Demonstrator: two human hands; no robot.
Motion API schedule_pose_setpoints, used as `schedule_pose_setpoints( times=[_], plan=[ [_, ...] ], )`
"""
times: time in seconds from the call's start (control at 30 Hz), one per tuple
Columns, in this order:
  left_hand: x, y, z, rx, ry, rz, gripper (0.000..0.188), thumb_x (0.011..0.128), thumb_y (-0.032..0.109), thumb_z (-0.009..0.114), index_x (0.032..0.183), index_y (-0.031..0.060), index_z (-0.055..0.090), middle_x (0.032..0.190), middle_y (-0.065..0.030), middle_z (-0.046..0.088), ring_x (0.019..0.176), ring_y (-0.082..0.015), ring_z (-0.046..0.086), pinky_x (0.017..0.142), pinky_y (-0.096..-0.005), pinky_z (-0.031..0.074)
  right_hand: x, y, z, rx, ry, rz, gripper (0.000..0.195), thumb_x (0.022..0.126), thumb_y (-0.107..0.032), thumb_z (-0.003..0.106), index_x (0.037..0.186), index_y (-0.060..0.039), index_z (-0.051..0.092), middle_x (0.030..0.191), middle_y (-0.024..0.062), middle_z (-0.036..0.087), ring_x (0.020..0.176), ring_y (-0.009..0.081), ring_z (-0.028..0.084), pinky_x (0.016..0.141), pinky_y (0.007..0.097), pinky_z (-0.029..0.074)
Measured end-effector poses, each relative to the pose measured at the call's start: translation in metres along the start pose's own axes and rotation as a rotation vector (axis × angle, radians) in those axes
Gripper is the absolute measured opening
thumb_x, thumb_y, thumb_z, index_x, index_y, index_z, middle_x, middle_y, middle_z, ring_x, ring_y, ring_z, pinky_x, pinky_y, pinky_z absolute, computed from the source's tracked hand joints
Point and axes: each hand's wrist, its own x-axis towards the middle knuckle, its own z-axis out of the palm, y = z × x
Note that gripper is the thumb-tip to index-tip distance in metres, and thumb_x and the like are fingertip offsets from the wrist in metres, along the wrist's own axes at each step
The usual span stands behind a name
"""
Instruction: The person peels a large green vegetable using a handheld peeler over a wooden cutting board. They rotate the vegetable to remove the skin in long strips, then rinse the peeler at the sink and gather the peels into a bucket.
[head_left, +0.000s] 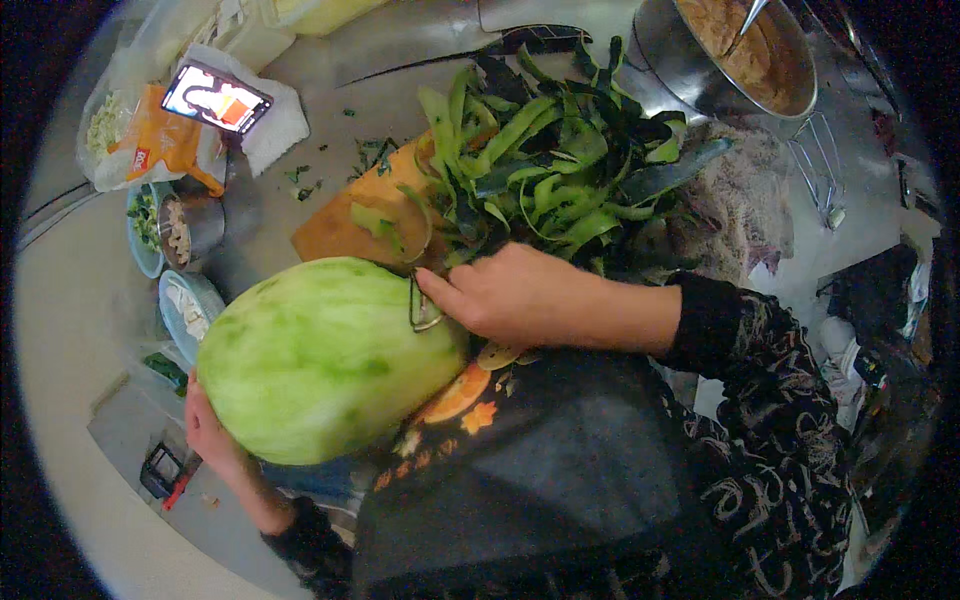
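Observation:
A large oval gourd or melon, pale green with its skin pared off, lies before me against the front of my dark apron. My left hand cups its far left end. In my right hand is a metal-framed peeler, its head on the gourd's right end. The peeler's handle is mostly hidden by my fingers. Just beyond the gourd, a heap of dark and light green peelings covers much of a wooden cutting board.
A cleaver lies at the back. A steel pot of brown mixture stands back right, by a brown-stained cloth. At left are a lit phone, a steel bowl and light-blue baskets.

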Motion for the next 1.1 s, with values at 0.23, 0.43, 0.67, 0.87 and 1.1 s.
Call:
schedule_pose_setpoints(
  times=[0.23, 0.43, 0.67, 0.87, 1.1],
  plan=[
    [-0.006, -0.01, -0.01, 0.203, -0.039, 0.191, 0.036, 0.089, 0.02, 0.043, 0.114, -0.0044, 0.051, 0.106, -0.011, 0.057, 0.091, -0.0156, 0.056, 0.078, -0.0283, 0.045, -0.048, 0.015, 0.018, 0.074, -0.085, 0.08, 0.032, 0.075, -0.017, 0.051, 0.103, -0.0033, 0.052, 0.062, 0.0064, 0.055, 0.055, 0.0238, 0.058, 0.044, 0.0351, 0.046],
    [-0.002, -0.017, -0.011, 0.091, -0.003, 0.07, 0.035, 0.09, 0.022, 0.043, 0.113, -0.0028, 0.053, 0.104, -0.0096, 0.058, 0.089, -0.0151, 0.056, 0.077, -0.0273, 0.044, -0.017, -0.001, -0.012, 0.104, 0.137, -0.022, 0.036, 0.076, -0.021, 0.052, 0.106, -0.0021, 0.051, 0.068, 0.0084, 0.058, 0.056, 0.0249, 0.058, 0.046, 0.0363, 0.047],
    [0.0, -0.001, -0.006, 0.158, -0.008, 0.114, 0.037, 0.09, 0.024, 0.043, 0.112, -0.0023, 0.054, 0.103, -0.0087, 0.058, 0.089, -0.0144, 0.055, 0.077, -0.0267, 0.044, -0.04, 0.0, -0.016, 0.265, 0.142, 0.062, 0.037, 0.081, -0.032, 0.049, 0.107, -0.0055, 0.049, 0.074, 0.0077, 0.058, 0.068, 0.0259, 0.057, 0.051, 0.0375, 0.047],
    [0.006, 0.001, -0.001, 0.063, -0.016, 0.033, 0.036, 0.09, 0.024, 0.043, 0.112, -0.0024, 0.054, 0.105, -0.0095, 0.059, 0.09, -0.0146, 0.055, 0.077, -0.0267, 0.044, -0.023, -0.018, -0.001, 0.215, 0.287, -0.066, 0.033, 0.078, -0.023, 0.052, 0.106, -0.0078, 0.05, 0.065, 0.0049, 0.054, 0.063, 0.0221, 0.057, 0.05, 0.0339, 0.047],
    [-0.008, -0.006, -0.007, -0.068, 0.025, -0.047, 0.035, 0.089, 0.021, 0.044, 0.112, -0.0037, 0.054, 0.105, -0.0104, 0.058, 0.09, -0.0159, 0.055, 0.077, -0.0275, 0.044, -0.068, 0.008, 0.011, 0.152, -0.086, 0.255, 0.036, 0.08, -0.031, 0.052, 0.11, -0.0104, 0.05, 0.076, 0.0083, 0.06, 0.072, 0.0262, 0.06, 0.055, 0.0402, 0.049]
  ],
)
